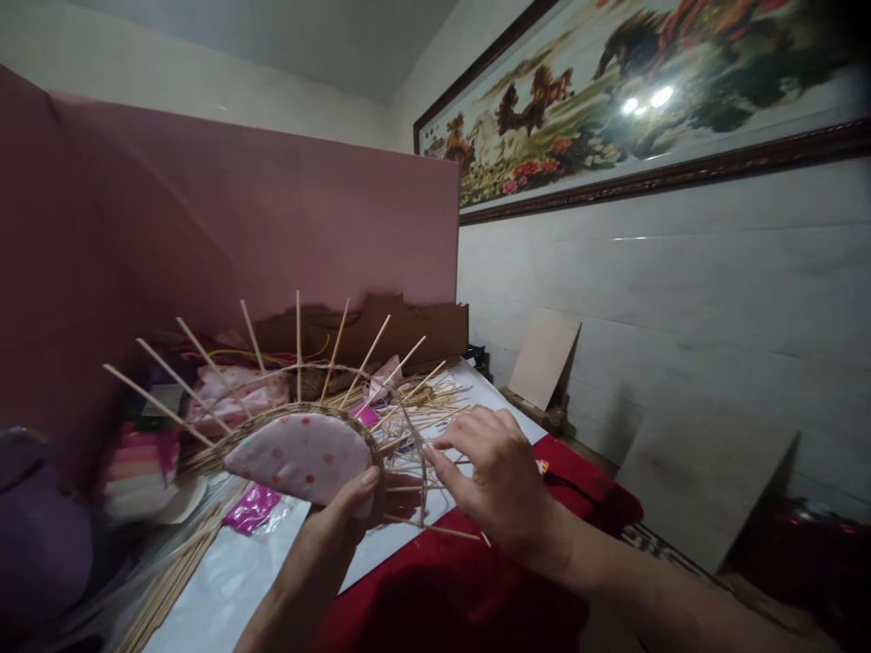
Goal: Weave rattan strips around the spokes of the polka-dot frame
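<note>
Wicker and dotted pink cloth make up the piece [303, 453] you hold up in front of you, above the near end of the table. It is a padded half-round with a woven rim. Thin spokes [204, 363] fan out from that rim, upward and to the left.

Your left hand [337, 526] grasps the piece from below. Its thumb presses on the lower right edge of the cloth and its fingers are hidden behind.

Your right hand [507, 485] sits just to the right, palm down and fingers loosely bent. Its fingertips are at a thin curved strand [423, 481] that loops out from the rim — you touch it, but I cannot tell whether you pinch it.

Below your hands lie a red cloth [463, 589] and a white sheet [231, 580], with a pink packet [253, 508] on the sheet. Loose sticks [170, 580] lie along its left edge, and more are heaped behind the piece.

A pink board [272, 209] stands at the back with cardboard [401, 326] in front of it. On the right wall hangs a framed picture [646, 100] — horses in a landscape.
</note>
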